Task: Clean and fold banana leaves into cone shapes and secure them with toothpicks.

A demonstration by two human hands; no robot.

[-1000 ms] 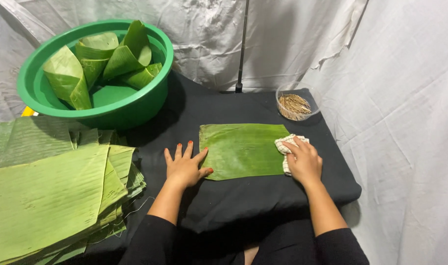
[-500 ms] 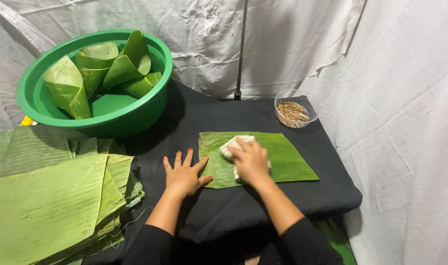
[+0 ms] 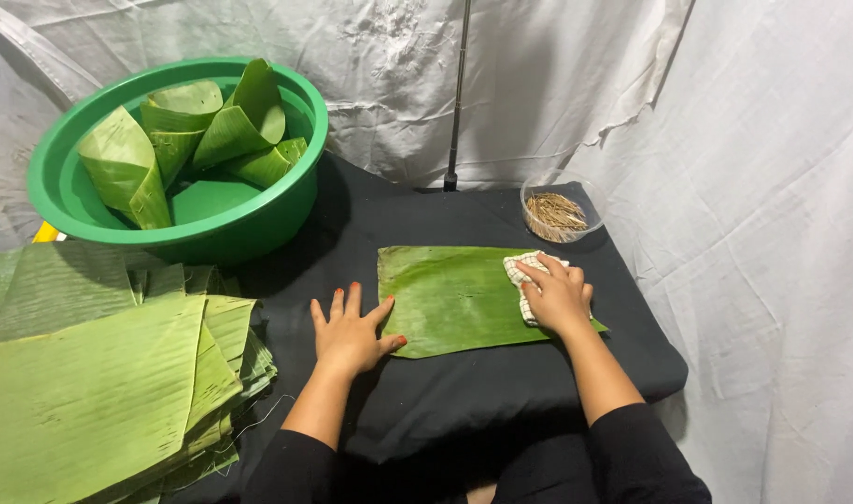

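A black cloth-covered surface (image 3: pixel 464 215) is carrying a flat rectangular green banana leaf (image 3: pixel 454 299). The left hand (image 3: pixel 350 336), fingers spread, is pinning its edge; the right hand (image 3: pixel 559 301) is pressing a checked cloth (image 3: pixel 521 271) onto its right end, mid-wipe.

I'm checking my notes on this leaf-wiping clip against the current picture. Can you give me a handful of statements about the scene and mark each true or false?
1. The right hand presses a checked cloth on the flat banana leaf. True.
2. The left hand is lifted clear of the table. False: it lies flat on the black tablecloth, with its thumb at the leaf's left edge.
3. The green basin holds leaves rolled into cones. True.
4. The small clear bowl of thin sticks stands to the left of the basin. False: it stands at the far right of the table, beyond the cloth.
5. A stack of cut banana leaves lies to the left of the left hand. True.
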